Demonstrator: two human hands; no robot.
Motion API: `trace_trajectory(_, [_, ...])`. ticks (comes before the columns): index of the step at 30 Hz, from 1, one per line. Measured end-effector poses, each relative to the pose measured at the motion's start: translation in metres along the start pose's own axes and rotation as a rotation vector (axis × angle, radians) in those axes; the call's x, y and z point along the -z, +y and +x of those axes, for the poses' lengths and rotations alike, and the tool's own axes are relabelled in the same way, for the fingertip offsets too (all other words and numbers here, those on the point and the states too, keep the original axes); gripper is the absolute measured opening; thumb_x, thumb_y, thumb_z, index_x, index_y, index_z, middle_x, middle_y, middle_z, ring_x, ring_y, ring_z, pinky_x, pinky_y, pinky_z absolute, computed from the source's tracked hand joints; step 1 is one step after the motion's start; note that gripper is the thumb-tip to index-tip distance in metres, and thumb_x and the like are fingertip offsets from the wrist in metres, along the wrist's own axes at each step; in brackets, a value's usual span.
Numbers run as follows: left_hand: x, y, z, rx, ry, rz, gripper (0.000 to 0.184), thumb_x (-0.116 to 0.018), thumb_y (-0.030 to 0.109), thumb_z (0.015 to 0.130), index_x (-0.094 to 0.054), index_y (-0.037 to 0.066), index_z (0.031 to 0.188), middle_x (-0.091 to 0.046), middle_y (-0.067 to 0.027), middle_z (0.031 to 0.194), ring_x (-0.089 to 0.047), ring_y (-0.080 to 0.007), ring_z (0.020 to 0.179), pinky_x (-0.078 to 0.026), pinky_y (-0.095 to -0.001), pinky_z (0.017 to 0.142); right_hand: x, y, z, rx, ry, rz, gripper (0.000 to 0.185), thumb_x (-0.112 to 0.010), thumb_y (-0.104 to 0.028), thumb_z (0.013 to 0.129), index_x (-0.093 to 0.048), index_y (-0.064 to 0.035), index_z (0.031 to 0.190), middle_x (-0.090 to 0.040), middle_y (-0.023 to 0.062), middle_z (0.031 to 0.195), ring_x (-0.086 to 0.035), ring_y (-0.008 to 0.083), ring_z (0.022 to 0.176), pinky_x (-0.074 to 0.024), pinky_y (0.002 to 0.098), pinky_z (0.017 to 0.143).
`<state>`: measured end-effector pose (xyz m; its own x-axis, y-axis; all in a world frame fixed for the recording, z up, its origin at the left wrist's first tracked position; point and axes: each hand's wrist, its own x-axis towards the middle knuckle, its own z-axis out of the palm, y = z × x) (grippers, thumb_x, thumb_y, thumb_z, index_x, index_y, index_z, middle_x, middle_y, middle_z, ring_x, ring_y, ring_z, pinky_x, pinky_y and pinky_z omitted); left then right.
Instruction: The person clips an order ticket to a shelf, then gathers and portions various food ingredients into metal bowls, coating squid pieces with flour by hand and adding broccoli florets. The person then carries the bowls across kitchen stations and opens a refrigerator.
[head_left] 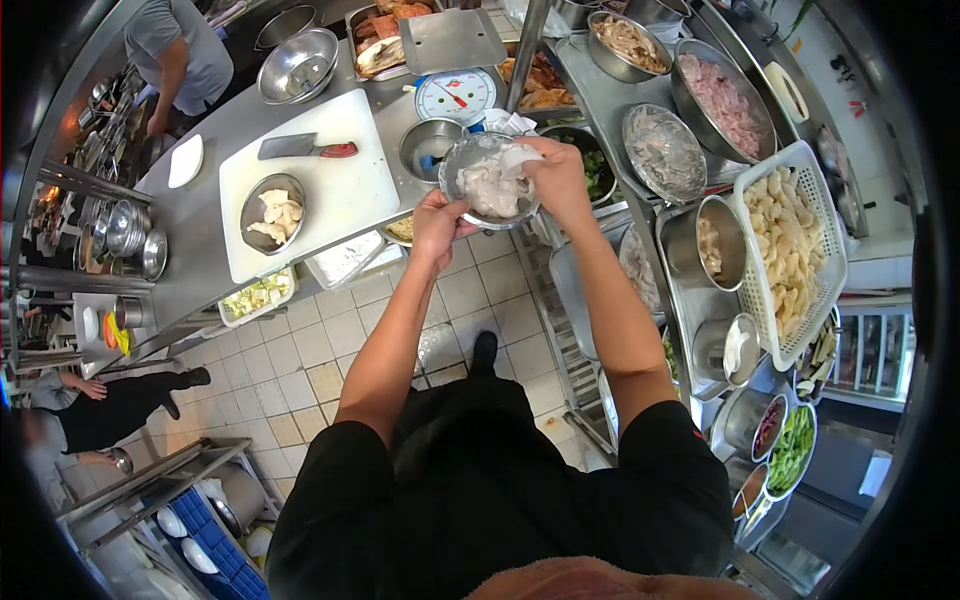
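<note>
My left hand grips the near left rim of a metal bowl, held up beside the counter. Soft, pale raw meat or seafood lies inside it; which kind I cannot tell. My right hand is at the bowl's right side, fingers closed on a pale, translucent piece. Whether that is a slice or film is unclear. Just behind the bowl are a steel pot with something blue in it and a white dial scale.
A white cutting board bears a cleaver and a bowl of pale pieces. On the right stand a white basket of pale pieces, a bowl of pink meat and a film-covered bowl. Two other people are at the left.
</note>
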<state>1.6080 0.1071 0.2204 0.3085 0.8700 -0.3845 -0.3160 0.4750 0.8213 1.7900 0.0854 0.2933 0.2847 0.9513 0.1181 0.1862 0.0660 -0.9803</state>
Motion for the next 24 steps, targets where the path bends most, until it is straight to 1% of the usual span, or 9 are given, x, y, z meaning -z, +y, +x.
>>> trace_trajectory(4, [-0.002,-0.007,0.000,0.012,0.005,0.015,0.013,-0.058,-0.002,0.082,-0.051,0.006,0.076,-0.061,-0.0061,0.070,-0.061,-0.0123,0.056,-0.057,-0.0236,0.049,0.003,-0.011,-0.004,-0.018,-0.056,0.053,0.037,-0.050,0.006,0.068,-0.067,0.0029,0.102,-0.068,0.0070,0.089,-0.060,0.0117,0.077,-0.0478,0.0233,0.071])
trace_trajectory(7, [0.002,-0.015,0.005,0.015,-0.022,0.017,0.011,-0.058,-0.002,0.081,-0.051,0.005,0.076,-0.062,-0.0075,0.071,-0.063,-0.0139,0.058,-0.057,-0.0250,0.051,0.000,-0.003,-0.004,0.011,-0.115,-0.099,0.040,-0.047,0.006,0.069,-0.067,0.0019,0.104,-0.067,0.0067,0.090,-0.059,0.0100,0.076,-0.0468,0.0218,0.069])
trace_trajectory(13, [0.005,-0.018,0.006,0.019,0.021,0.012,0.012,-0.058,-0.002,0.081,-0.051,0.007,0.076,-0.061,-0.0060,0.071,-0.061,-0.0123,0.057,-0.057,-0.0253,0.050,0.022,-0.027,-0.024,-0.031,-0.042,0.005,0.041,-0.047,0.003,0.070,-0.065,0.0012,0.107,-0.067,0.0056,0.084,-0.057,0.0091,0.070,-0.0447,0.0207,0.061])
trace_trajectory(14, [0.005,-0.012,0.005,0.018,0.032,0.011,0.013,-0.057,-0.003,0.081,-0.051,0.007,0.076,-0.060,-0.0048,0.071,-0.060,-0.0114,0.056,-0.057,-0.0254,0.050,0.030,-0.017,-0.035,-0.141,-0.036,0.093,0.039,-0.047,0.002,0.071,-0.065,0.0010,0.106,-0.066,0.0060,0.085,-0.057,0.0098,0.068,-0.0448,0.0214,0.059])
trace_trajectory(17, [0.015,0.019,-0.003,-0.042,0.068,-0.026,0.010,-0.056,-0.003,0.082,-0.053,0.006,0.079,-0.061,-0.0064,0.073,-0.061,-0.0125,0.056,-0.057,-0.0254,0.052,0.049,0.042,-0.080,-0.370,0.063,0.461,0.039,-0.049,0.003,0.072,-0.065,-0.0034,0.107,-0.066,0.0088,0.093,-0.060,0.0128,0.073,-0.0467,0.0229,0.059])
trace_trajectory(19, [0.016,0.059,-0.009,-0.114,0.021,-0.030,0.011,-0.058,-0.002,0.081,-0.050,0.006,0.078,-0.058,-0.0044,0.069,-0.059,-0.0121,0.055,-0.056,-0.0248,0.050,0.078,0.096,-0.116,-0.518,0.170,0.578,0.040,-0.047,0.004,0.075,-0.061,-0.0010,0.112,-0.066,0.0086,0.094,-0.059,0.0139,0.072,-0.0465,0.0235,0.056])
trace_trajectory(21, [0.005,0.105,-0.006,-0.181,0.030,0.013,0.013,-0.057,0.000,0.083,-0.048,0.006,0.077,-0.058,-0.0059,0.072,-0.057,-0.0113,0.053,-0.056,-0.0269,0.053,0.144,0.177,-0.145,-0.600,-0.034,0.959,0.038,-0.050,0.000,0.080,-0.057,-0.0022,0.117,-0.065,0.0081,0.099,-0.060,0.0151,0.074,-0.0480,0.0249,0.057])
trace_trajectory(23, [-0.007,0.139,0.016,-0.236,-0.017,0.022,0.011,-0.058,0.002,0.084,-0.048,0.005,0.079,-0.058,-0.0059,0.072,-0.057,-0.0126,0.053,-0.056,-0.0274,0.054,0.185,0.246,-0.152,-0.277,-0.106,1.361,0.036,-0.053,-0.013,0.085,-0.054,-0.0048,0.120,-0.063,0.0110,0.106,-0.062,0.0204,0.083,-0.0517,0.0269,0.065])
trace_trajectory(24, [-0.012,0.149,0.036,-0.264,-0.036,0.037,0.011,-0.058,0.002,0.084,-0.048,0.004,0.080,-0.058,-0.0066,0.071,-0.058,-0.0141,0.054,-0.057,-0.0283,0.055,0.205,0.269,-0.159,-0.243,0.348,1.317,0.040,-0.053,-0.022,0.087,-0.053,-0.0051,0.123,-0.061,0.0127,0.112,-0.062,0.0248,0.091,-0.0518,0.0312,0.072])
